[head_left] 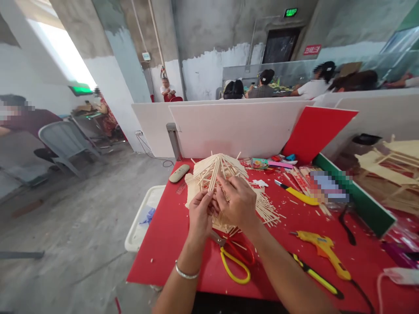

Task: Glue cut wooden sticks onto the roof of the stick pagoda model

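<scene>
A small house-like model (199, 168) built of thin pale wooden sticks, with a peaked roof, sits on the red tabletop. At its near side my left hand (200, 214) is closed in a pinch on thin wooden sticks that slant up along the roof. My right hand (241, 198) is beside it with the index finger stretched onto the roof sticks and the thumb apart; I see nothing held in it, though its lower fingers are partly hidden. Loose wooden sticks (269, 210) lie fanned out to the right. Below my hands rest scissors (236, 267) with yellow and red handles.
On the right lie a yellow glue gun (322, 248), a yellow-black cutter (316, 275) and a yellow-handled knife (299, 195). An oval case (179, 173) sits at the left edge. White panels (229, 128) stand behind the table (163, 261). Several people sit farther off.
</scene>
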Tool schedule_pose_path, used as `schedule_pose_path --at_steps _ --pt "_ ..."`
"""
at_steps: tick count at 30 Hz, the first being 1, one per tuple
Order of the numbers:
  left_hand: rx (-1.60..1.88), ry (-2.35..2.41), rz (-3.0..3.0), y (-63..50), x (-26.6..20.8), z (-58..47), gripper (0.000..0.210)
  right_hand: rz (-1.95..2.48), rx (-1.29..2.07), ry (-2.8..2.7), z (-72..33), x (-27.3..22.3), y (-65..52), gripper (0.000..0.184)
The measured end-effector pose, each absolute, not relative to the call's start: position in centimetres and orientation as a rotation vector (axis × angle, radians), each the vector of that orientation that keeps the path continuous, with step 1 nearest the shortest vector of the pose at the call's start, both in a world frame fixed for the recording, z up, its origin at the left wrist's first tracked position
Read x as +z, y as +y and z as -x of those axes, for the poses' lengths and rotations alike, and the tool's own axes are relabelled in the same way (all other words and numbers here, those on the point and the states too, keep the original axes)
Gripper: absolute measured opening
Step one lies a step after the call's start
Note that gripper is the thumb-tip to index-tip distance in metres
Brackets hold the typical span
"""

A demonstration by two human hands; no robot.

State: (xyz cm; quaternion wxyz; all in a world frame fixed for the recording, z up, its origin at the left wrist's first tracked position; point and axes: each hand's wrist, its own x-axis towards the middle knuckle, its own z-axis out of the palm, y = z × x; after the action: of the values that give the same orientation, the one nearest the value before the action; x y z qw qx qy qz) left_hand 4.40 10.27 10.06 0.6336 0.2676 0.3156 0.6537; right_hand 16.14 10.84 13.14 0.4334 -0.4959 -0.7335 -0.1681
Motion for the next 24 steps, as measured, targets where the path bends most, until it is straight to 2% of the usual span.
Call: schedule_pose_path --at_steps 24 --pt "1.447 0.859 -0.723 10.28 9.86 -4.86 0.024 1.25 -0.343 -1.823 -16.92 12.88 10.59 0.035"
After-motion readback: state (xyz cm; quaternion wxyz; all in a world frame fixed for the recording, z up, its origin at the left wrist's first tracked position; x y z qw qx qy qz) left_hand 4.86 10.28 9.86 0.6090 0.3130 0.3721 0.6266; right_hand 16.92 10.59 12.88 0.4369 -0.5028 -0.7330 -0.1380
